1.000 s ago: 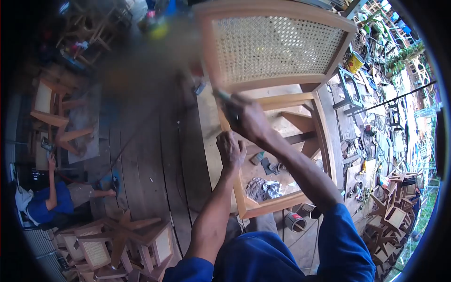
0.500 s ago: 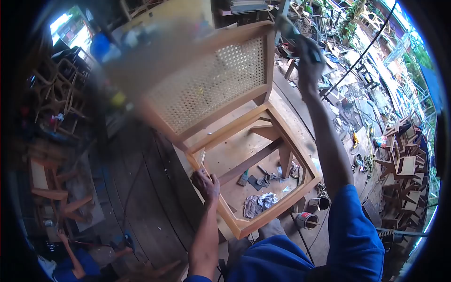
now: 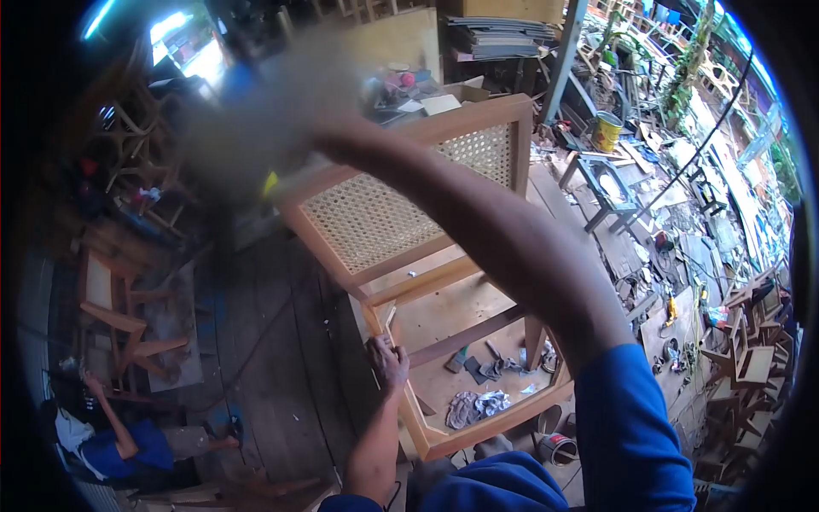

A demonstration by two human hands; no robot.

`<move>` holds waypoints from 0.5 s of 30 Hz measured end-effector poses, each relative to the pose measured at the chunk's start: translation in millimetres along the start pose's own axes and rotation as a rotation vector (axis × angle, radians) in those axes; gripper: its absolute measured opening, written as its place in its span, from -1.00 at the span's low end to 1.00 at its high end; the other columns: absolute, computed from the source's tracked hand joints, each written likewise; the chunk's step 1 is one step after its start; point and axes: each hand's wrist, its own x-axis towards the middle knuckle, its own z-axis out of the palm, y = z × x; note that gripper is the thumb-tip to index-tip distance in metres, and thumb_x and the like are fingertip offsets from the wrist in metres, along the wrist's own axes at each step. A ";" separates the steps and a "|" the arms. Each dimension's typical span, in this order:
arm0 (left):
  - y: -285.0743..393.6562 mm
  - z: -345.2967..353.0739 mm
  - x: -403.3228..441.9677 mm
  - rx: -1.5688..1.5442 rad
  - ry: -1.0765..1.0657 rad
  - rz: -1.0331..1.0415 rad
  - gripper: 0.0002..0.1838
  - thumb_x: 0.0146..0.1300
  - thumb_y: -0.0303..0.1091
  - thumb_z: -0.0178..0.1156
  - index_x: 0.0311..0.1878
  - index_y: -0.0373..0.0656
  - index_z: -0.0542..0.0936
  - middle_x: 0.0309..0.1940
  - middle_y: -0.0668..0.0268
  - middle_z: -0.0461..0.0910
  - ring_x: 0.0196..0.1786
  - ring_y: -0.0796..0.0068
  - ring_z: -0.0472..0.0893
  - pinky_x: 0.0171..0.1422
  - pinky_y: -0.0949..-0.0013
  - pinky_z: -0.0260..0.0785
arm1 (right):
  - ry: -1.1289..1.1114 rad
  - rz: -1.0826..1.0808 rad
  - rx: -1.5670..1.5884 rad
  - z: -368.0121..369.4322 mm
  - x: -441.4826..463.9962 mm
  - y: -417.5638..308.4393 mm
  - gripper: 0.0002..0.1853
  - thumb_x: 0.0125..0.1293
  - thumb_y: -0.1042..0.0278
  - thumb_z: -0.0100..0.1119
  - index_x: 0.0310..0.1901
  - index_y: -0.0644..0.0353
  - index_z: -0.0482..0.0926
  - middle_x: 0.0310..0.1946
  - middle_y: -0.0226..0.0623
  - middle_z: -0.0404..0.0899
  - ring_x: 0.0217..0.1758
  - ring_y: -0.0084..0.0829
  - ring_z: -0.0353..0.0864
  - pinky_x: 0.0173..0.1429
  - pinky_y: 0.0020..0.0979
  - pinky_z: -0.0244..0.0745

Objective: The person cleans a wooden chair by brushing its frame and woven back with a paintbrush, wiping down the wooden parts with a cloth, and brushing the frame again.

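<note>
A wooden chair frame (image 3: 492, 420) with an open seat stands on a work surface in front of me. Its backrest has a woven cane panel (image 3: 375, 226). My left hand (image 3: 390, 363) is closed around the left rail of the seat. My right arm reaches across the chair to the top left corner of the backrest. There my right hand (image 3: 317, 130) is lost in a grey blur, so its fingers and anything in them are hidden. Through the seat opening I see a brush (image 3: 458, 358), dark scraps and a crumpled rag (image 3: 465, 410).
An open can (image 3: 557, 448) stands by the chair's near right corner. Stacked chair frames (image 3: 755, 363) fill the right side. A person in blue (image 3: 141, 448) is at lower left near another chair (image 3: 111, 294). A yellow bucket (image 3: 606, 130) and scattered scrap lie behind.
My right hand has swung from the upper right, where it held a dark object, across to the backrest's left corner. The left hand stays on the seat rail. The view has shifted.
</note>
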 end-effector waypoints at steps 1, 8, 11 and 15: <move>0.5 1.9 -1.1 -0.033 -0.011 -0.059 -0.64 0.08 -0.47 0.28 -0.04 -0.16 0.44 -0.10 0.09 0.53 0.06 -0.03 0.51 0.23 -0.08 0.32 | -0.026 0.016 -0.092 -9.1 16.3 12.5 -0.71 0.24 0.24 0.34 -0.34 0.38 0.76 -0.48 -0.09 0.77 -0.47 -0.39 0.80 -0.27 -0.35 0.76; 17.0 -10.9 4.0 0.081 -0.036 -0.033 -0.60 0.09 -0.42 0.32 0.00 -0.18 0.45 -0.03 0.00 0.50 0.16 -0.11 0.46 0.30 -0.11 0.28 | 0.026 -0.072 -0.321 -156.0 -26.7 2.0 -0.69 0.37 0.16 0.44 -0.03 0.21 0.80 -0.34 -0.19 0.81 -0.30 -0.44 0.85 -0.15 -0.33 0.79; 16.3 -12.4 5.5 0.080 -0.030 -0.027 -0.59 0.11 -0.40 0.32 0.03 -0.21 0.45 -0.01 -0.03 0.50 0.19 -0.13 0.45 0.35 -0.13 0.27 | -0.239 -0.465 -0.307 -88.5 -31.0 -28.6 -0.71 0.34 0.15 0.44 -0.03 0.16 0.80 -0.28 -0.15 0.82 -0.21 -0.30 0.86 -0.04 -0.25 0.76; 11.2 -6.1 2.4 0.038 -0.041 -0.061 -0.60 0.13 -0.38 0.30 0.03 -0.22 0.45 -0.03 -0.01 0.51 0.17 -0.12 0.46 0.35 -0.13 0.28 | -0.480 -0.338 -0.480 -10.7 -12.6 -49.3 -0.75 0.33 0.18 0.40 -0.09 0.15 0.82 -0.33 -0.18 0.80 -0.26 -0.34 0.84 -0.09 -0.27 0.73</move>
